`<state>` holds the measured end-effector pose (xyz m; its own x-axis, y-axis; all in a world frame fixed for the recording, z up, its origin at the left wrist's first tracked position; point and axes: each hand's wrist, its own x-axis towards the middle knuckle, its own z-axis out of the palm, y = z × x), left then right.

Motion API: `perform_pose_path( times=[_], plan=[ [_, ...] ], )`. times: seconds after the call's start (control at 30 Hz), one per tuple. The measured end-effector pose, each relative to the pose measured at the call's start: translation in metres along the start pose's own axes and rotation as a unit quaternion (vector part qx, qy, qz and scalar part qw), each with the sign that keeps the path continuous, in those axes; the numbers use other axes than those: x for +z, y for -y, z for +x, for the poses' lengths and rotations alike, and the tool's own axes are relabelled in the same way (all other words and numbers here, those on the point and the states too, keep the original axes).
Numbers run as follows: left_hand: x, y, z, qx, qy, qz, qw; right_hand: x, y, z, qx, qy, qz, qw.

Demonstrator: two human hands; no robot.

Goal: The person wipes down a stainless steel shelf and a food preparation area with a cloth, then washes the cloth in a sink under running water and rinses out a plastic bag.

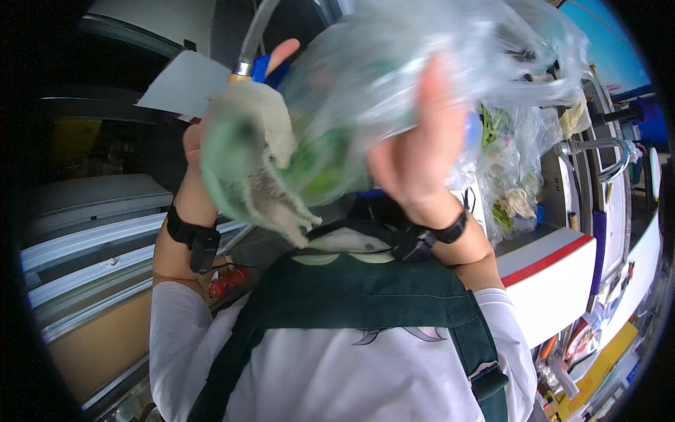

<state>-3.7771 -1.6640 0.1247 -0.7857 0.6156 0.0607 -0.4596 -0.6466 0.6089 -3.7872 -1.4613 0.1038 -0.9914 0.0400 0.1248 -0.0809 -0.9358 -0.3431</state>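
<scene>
A large clear plastic bag [358, 89] with leafy greens [327, 163] inside is raised in front of me, blurred by motion. My right hand [422, 142] grips its right side, fingers pointing up. On the left, a pale green cloth [237, 147] hangs over most of my left hand [192, 140]. Only some fingers and a digit beside a blue band [260, 68] show, so its grip is hidden. Above the cloth stands a curved metal piece [258, 31] with a shiny collar. A flat grey-white sheet [182, 79] juts out beside it.
More plastic bags with greens [509, 158] lie on the right beside a metal faucet [606, 145]. A white box with a red stripe [553, 279] stands nearer. Metal rails [95, 237] run along the left, near a red cylinder [228, 282] on the floor.
</scene>
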Motion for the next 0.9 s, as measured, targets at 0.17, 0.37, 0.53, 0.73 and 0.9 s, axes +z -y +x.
perform_pose_path(
  times=[0.17, 0.37, 0.53, 0.73, 0.9],
  plan=[
    [0.043, -0.043, -0.024, 0.043, 0.002, 0.073, 0.996, -0.007, -0.055, -0.019, 0.076, 0.209, -0.137, 0.965],
    [0.059, -0.058, -0.045, 0.062, 0.007, 0.105, 0.993, -0.091, -0.178, -0.063, 0.196, 0.424, -0.378, 0.8],
    [0.062, -0.046, -0.046, 0.05, 0.002, 0.097, 0.994, -0.145, -0.21, -0.046, 0.306, 0.627, -0.545, 0.465],
    [0.029, -0.032, -0.062, 0.05, 0.005, 0.055, 0.997, -0.153, -0.144, -0.02, 0.267, 0.639, -0.524, 0.495],
    [0.01, -0.009, -0.081, 0.069, -0.037, 0.032, 0.996, -0.117, -0.086, 0.002, 0.108, 0.551, -0.544, 0.623]
  ],
)
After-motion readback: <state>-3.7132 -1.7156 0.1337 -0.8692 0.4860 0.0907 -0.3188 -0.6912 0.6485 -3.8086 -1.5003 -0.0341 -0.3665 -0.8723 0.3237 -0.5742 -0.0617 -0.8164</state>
